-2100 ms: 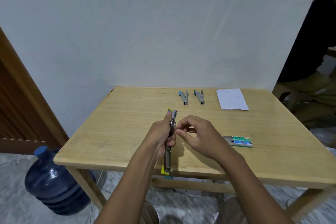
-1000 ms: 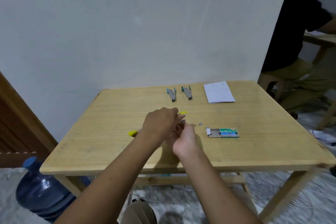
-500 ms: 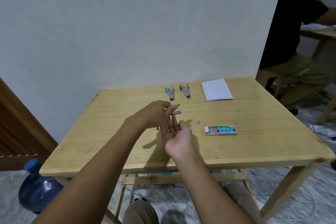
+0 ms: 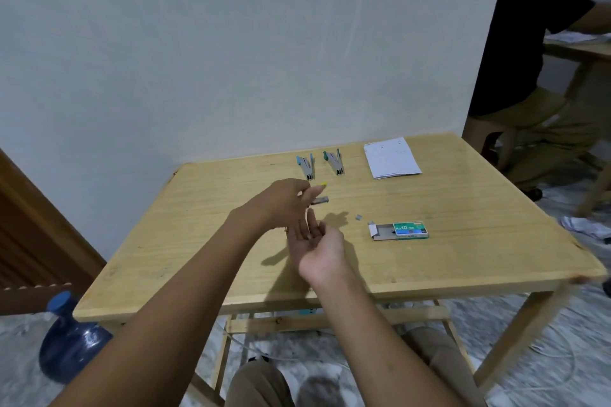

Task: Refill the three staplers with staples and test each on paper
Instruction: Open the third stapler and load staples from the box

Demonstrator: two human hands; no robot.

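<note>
My left hand (image 4: 284, 201) grips the yellow-tipped stapler (image 4: 320, 199) above the middle of the wooden table (image 4: 463, 261); only its metal nose and a yellow tip show past my fingers. My right hand (image 4: 317, 241) is just below it, palm up, fingers straight and empty. A blue-tipped stapler (image 4: 305, 167) and a green-tipped stapler (image 4: 334, 162) lie side by side near the far edge. White paper (image 4: 391, 158) lies to their right. An open green staple box (image 4: 400, 230) sits right of my hands, with a small strip of staples (image 4: 358, 217) loose beside it.
A white wall stands right behind the table. A blue water jug (image 4: 71, 344) sits on the floor at the left, next to a wooden door. A seated person (image 4: 542, 76) at a second table is at the far right. Cables lie under the table.
The stapler went from upright at the near edge to level over the table's middle. My right hand let go of it and opened, palm up, beneath my left hand.
</note>
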